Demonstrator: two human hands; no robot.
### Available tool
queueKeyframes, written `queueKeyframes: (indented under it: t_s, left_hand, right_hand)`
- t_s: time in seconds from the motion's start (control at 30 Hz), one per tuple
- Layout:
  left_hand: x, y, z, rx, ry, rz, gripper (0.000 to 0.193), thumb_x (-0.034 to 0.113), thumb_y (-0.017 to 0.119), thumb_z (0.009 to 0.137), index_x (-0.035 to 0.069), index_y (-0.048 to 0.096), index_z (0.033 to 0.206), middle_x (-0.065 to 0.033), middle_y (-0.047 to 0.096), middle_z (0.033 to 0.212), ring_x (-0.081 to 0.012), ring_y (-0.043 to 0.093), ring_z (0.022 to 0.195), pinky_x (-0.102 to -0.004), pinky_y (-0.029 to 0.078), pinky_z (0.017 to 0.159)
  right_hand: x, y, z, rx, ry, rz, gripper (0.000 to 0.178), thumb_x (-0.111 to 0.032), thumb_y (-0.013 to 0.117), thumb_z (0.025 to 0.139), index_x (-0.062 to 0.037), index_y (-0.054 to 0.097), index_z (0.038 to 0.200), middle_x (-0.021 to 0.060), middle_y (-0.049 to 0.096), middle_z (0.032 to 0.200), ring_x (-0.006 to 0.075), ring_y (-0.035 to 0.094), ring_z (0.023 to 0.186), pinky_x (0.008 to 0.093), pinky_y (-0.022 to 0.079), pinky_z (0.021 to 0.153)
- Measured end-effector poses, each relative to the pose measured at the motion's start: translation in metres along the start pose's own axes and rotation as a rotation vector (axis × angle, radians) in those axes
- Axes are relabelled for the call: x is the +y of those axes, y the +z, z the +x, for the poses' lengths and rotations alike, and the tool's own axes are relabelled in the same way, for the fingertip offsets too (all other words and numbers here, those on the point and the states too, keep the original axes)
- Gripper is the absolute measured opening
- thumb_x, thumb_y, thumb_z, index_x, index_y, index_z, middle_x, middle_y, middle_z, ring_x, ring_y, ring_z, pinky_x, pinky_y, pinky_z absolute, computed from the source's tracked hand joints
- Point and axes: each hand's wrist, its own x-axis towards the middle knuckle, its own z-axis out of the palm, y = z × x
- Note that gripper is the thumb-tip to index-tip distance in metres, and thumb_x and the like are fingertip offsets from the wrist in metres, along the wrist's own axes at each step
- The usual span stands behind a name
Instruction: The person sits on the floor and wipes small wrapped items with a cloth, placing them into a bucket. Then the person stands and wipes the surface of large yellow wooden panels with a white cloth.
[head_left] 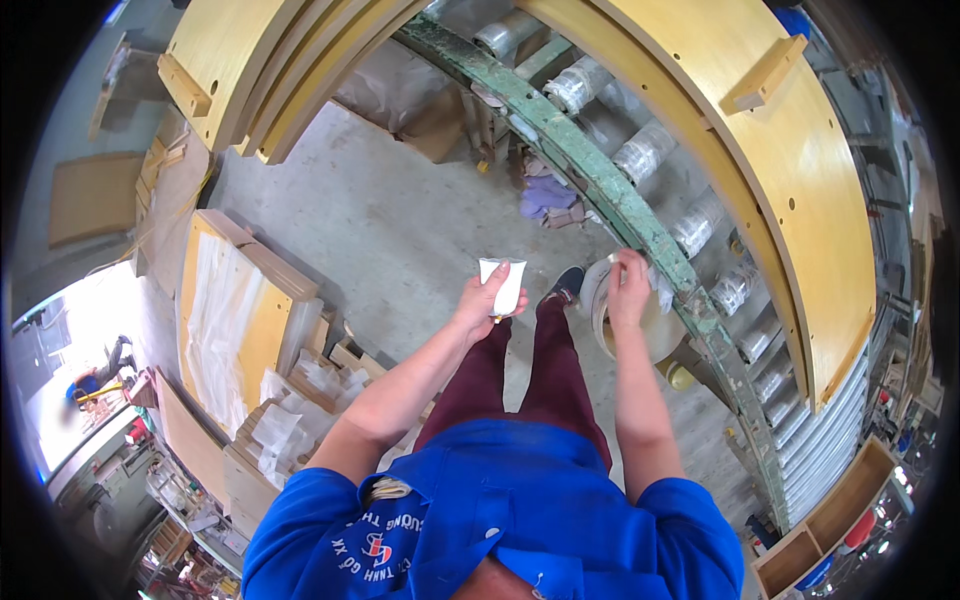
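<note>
In front of my legs, my left hand (484, 302) is closed around a white piece (506, 290) with a wavy top edge, wide above and narrower below; whether it is a folded sheet or a cup I cannot make out. The thumb lies across its face. Off to the right, my right hand (628, 290) has its fingers bent together beside the green roller conveyor frame (655, 238). A small pale bit shows at the fingertips, too small to name. Below that hand stands a round, pale bin (602, 318), partly hidden by my forearm.
Wrapped rollers (645, 152) line the conveyor, with long yellow wooden panels (790, 190) on it. More panels (300, 60) rise at upper left. Wrapped boards (225, 320) and plastic-covered pieces (290, 430) are stacked at left. Purple cloth (546, 196) lies on the concrete floor (360, 230).
</note>
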Motion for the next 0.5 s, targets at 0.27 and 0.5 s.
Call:
queueKeyframes:
  t_s: [0.27, 0.5]
  left_hand:
    - [-0.009, 0.047, 0.011, -0.095, 0.107, 0.166, 0.042, 0.035, 0.055, 0.093, -0.002, 0.049, 0.111, -0.0151, 0.063, 0.088, -0.0227, 0.066, 0.072, -0.0348, 0.057, 0.062]
    - [-0.001, 0.092, 0.007, -0.419, -0.009, -0.191, 0.053, 0.041, 0.029, 0.098, 0.001, 0.039, 0.132, -0.0160, 0.054, 0.122, -0.0282, 0.054, 0.113, -0.0467, 0.048, 0.089]
  right_hand:
    - [-0.039, -0.061, -0.015, -0.258, -0.102, 0.476, 0.014, 0.000, 0.067, 0.073, -0.0001, 0.057, 0.083, 0.0157, 0.060, 0.096, 0.0253, 0.060, 0.089, 0.0332, 0.048, 0.078]
    - [-0.055, -0.112, 0.040, -0.080, 0.472, 1.099, 0.047, 0.003, 0.054, 0.087, -0.0023, 0.040, 0.131, 0.0149, 0.055, 0.120, 0.0181, 0.064, 0.086, 0.0270, 0.053, 0.067]
